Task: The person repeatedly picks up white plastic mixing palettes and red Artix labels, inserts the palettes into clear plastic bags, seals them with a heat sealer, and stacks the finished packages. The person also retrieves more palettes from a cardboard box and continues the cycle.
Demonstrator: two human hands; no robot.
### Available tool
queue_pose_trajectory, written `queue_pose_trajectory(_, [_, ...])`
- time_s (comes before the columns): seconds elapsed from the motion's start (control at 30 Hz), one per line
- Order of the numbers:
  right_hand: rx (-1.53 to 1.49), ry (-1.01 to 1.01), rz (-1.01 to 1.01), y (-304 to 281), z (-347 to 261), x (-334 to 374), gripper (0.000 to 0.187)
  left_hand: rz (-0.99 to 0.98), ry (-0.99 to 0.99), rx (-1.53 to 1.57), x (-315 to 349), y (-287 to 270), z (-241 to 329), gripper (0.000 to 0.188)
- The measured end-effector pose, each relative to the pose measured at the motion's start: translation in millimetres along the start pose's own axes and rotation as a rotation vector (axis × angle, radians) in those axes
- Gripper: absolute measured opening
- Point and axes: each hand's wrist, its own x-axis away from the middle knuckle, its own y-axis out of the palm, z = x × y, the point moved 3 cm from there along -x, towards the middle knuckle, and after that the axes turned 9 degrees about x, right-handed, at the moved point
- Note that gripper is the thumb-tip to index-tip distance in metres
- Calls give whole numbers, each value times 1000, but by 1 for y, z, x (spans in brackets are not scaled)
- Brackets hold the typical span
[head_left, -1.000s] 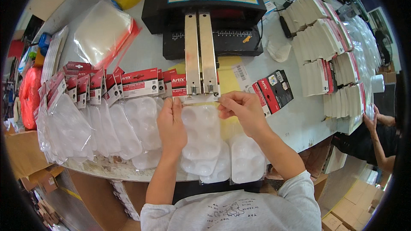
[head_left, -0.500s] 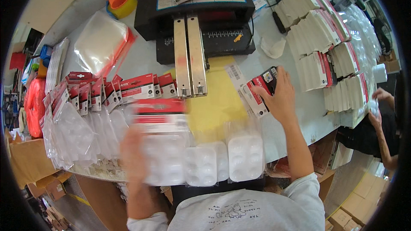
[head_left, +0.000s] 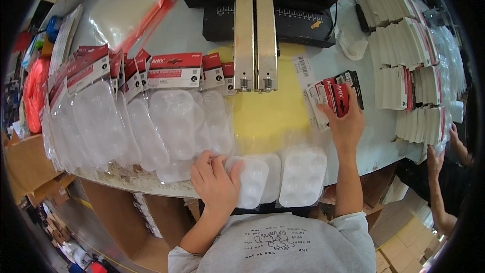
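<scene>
My right hand (head_left: 349, 125) grips a red-and-white header card (head_left: 337, 97) at the right of the table, over a small pile of similar cards and a black-and-red one. At the table's front edge, my left hand (head_left: 216, 179) is spread, its thumb against the left edge of a white plastic paint palette (head_left: 248, 183). This palette overlaps another white palette (head_left: 273, 172). To their right lies a further palette with several wells (head_left: 303, 178) in a clear bag. Several bagged palettes with red-and-white headers (head_left: 173, 116) lie overlapping on the left.
A black machine (head_left: 214, 28) with two metal bars (head_left: 244, 35) stands at the back. Yellow sheet (head_left: 268, 116) lies below it. Clear bags with red edges (head_left: 129, 10) lie back left. Card stacks (head_left: 394, 45) line the right, where another person's hands (head_left: 437, 159) show.
My left hand has moved right to the loose palette. A bagged palette with its header now rests among those on the left. My right hand has closed on a card; the view has shifted.
</scene>
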Motion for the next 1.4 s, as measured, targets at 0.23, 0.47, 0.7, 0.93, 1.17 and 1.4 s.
queue_pose_trajectory(0.23, [-535,-28,-303,-77,-63,2,40,-313,-582,1430,-23,-37,15,14])
queue_pose_trajectory(0.47, [-395,-329,-805,-50,-119,31,37,-341,-449,1408,-38,-33,23,16])
queue_pose_trajectory(0.7, [-356,-447,-764,-43,-124,27,29,-268,-299,1098,-48,-34,29,12])
queue_pose_trajectory(0.93, [-207,-736,-637,-46,-132,21,30,-214,-168,979,-51,-32,31,14])
queue_pose_trajectory(1.17, [-594,-66,-850,-37,-95,18,23,20,-318,1132,-56,-33,21,22])
queue_pose_trajectory(1.4, [-857,55,-937,-26,-75,43,16,36,-315,1082,-50,-28,17,24])
